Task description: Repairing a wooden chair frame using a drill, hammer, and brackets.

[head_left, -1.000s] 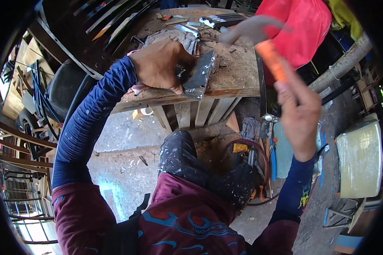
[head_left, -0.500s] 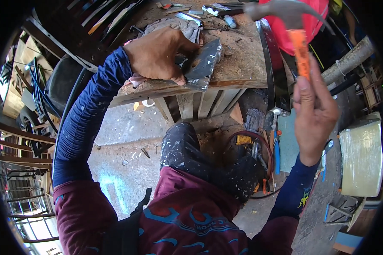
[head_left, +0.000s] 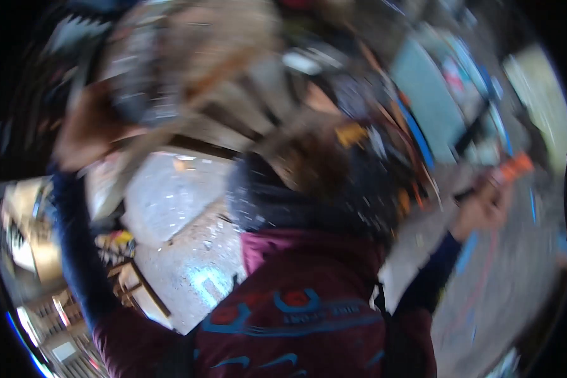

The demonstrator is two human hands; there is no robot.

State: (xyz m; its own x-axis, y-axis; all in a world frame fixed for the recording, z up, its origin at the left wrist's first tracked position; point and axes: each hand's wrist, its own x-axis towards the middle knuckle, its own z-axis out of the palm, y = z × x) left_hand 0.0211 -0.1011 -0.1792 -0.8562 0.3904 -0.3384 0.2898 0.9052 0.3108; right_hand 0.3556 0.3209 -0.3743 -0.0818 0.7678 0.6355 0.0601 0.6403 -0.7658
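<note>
The view is smeared by motion. My left hand [head_left: 88, 129] is at the far left edge of the wooden workbench, closed on a dark, bent metal plate [head_left: 143, 94]. Blur hides its single fingers. Out to the right, away from the bench, my right hand [head_left: 482, 211] is wrapped round a hammer [head_left: 513, 167] by its orange handle. The hammer's head cannot be made out clearly.
The wooden workbench [head_left: 233, 38] runs across the top, with slats under its edge. Below it lie a yellow tool [head_left: 351, 134] and a blue strip [head_left: 414, 135]. A pale green panel [head_left: 425, 94] and a wrapped yellowish block [head_left: 538, 94] stand to the right.
The whole view has swung, so the bench now sits further up and left. My right hand has dropped with the hammer from beside the bench, and the hammer's handle now points right.
</note>
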